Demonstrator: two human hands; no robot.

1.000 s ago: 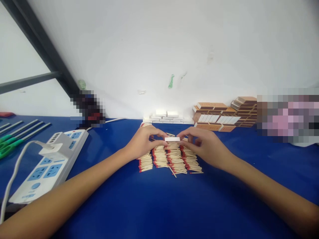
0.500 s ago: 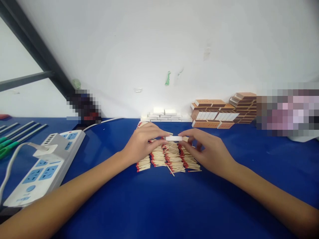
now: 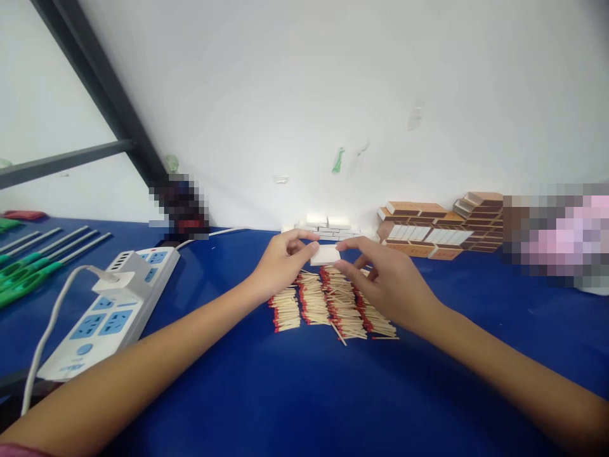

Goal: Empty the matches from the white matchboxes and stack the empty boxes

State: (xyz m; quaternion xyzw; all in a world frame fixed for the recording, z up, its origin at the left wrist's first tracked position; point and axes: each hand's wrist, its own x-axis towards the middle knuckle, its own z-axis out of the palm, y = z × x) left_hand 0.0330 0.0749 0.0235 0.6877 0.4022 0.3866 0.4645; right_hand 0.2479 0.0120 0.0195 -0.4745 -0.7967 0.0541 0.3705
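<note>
A small white box [image 3: 325, 255] is held up between my two hands, above the far end of the matches. My left hand [image 3: 284, 261] pinches its left end, with the thumb along the near side. At its right end, the thumb and fingertips of my right hand [image 3: 384, 274] close on it. Red-tipped matches [image 3: 316, 303] lie in several rows on the blue table [image 3: 304, 387], partly hidden by both hands. Against the wall, just beyond the hands, is a stack of white boxes [image 3: 328, 223].
Brown matchboxes [image 3: 423, 235] are stacked at the back right, beside a blurred pink thing [image 3: 571, 228]. A white power strip [image 3: 109, 311] with a plugged cable lies at left, near green-handled tools [image 3: 42, 263]. A dark metal frame [image 3: 102, 82] leans behind.
The white box has been tilted, so that its broad face shows instead of a narrow side. My left thumb has moved up along it. The view has shifted, moving the scene slightly right.
</note>
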